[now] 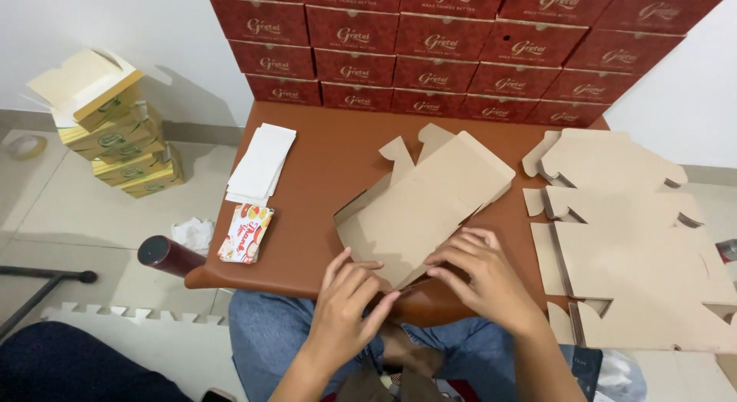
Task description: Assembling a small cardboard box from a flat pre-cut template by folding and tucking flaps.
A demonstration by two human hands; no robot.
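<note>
You have a flat brown cardboard box blank [422,206] lying at an angle on the middle of the brown table [322,172], its near corner pointing toward you at the table's front edge. It is plain kraft colour, unprinted on the face you see, partly folded: one long side panel stands up a little along its left edge, and small cut tabs stick out at its far end. Your left hand [347,302] rests at that near corner with its fingers together, fingertips pressing on the edge of the card; whether the thumb grips underneath, you cannot tell from here. Your right hand [480,271] lies palm down on the near right edge of the blank, fingers curled and bunched onto a flap there.

To your right a stack of flat blanks [622,241] of the same brown card covers that end of the table. On the left side lie a pile of white cards [262,162] and, just nearer you, a small pile of printed red-and-white cards [246,233]. Red boxes [453,56] are stacked in rows against the wall at the far edge. On the floor to the left stands a stack of yellow boxes [115,125]
</note>
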